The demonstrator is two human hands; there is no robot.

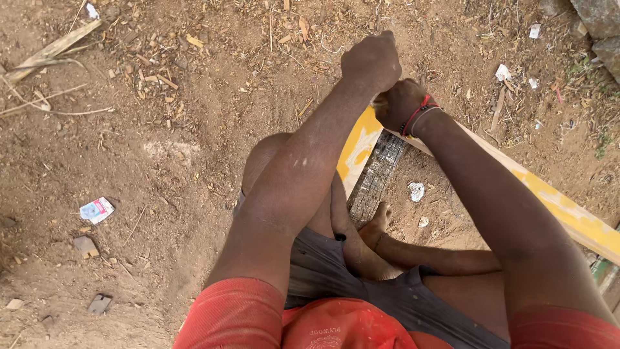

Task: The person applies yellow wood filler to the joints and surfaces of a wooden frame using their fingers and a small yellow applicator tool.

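1. Your left hand [371, 61] is closed into a fist at 12 o'clock, raised just above the end of the plank [549, 197]. What it grips is hidden inside the fist.
2. Your right hand [399, 103] is closed around the plank's near end, at 1 o'clock just beside the left fist. A red wrist band [418, 113] sits behind it. This grip appears to steady the work.
3. The plank, pale wood with yellow paint, runs from your hands down to 4 o'clock and lies on the bare ground [161, 161].
4. A grey ridged block [374, 178] lies under the plank's painted end, apparently as a support.
5. Your foot [374, 226] rests just beside that block at centre, likely bracing it.
6. Wood chips and paper scraps, including a wrapper [97, 210] at 9 o'clock, lie well apart from the work.
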